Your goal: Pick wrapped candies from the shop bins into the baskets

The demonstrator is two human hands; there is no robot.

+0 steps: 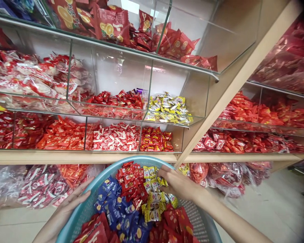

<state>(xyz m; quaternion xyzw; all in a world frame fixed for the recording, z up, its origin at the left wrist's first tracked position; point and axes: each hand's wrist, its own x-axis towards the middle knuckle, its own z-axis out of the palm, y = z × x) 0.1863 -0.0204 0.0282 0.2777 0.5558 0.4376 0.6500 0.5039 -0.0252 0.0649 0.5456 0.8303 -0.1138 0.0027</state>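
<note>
Resting outstretched against a teal basket (139, 158): left hand (72, 201). Right hand (176, 182) bends over yellow sweets (155, 198), fingertips partly hidden, grip unclear.

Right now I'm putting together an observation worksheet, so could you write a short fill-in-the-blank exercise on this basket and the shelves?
1. The person's ____ hand reaches into the basket.
2. Besides red packets and yellow-and-white ones, the basket holds ____ ones.
3. On the shelves, the yellow-wrapped sweets sit one level above mainly ____ ones.

Missing words: right; blue; red
</note>
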